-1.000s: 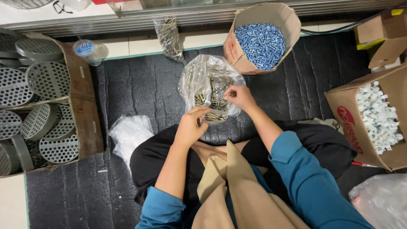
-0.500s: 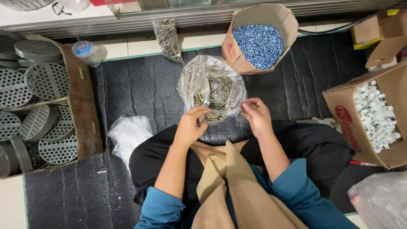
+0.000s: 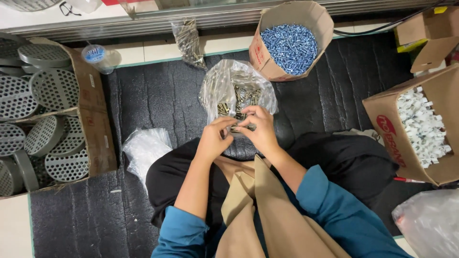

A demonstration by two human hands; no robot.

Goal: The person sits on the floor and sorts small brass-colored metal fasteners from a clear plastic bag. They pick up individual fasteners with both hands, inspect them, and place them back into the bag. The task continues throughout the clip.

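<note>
I see my teal long sleeves [image 3: 334,205] pushed up at five and seven o'clock, a tan cloth apron [image 3: 267,210] between them, black trousers [image 3: 354,162] beneath.

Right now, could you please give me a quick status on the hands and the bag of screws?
Left hand and right hand together at near edge of clear bag of screws. What they pinch: cannot tell. Bag open on black mat. Nothing blocking.
</note>
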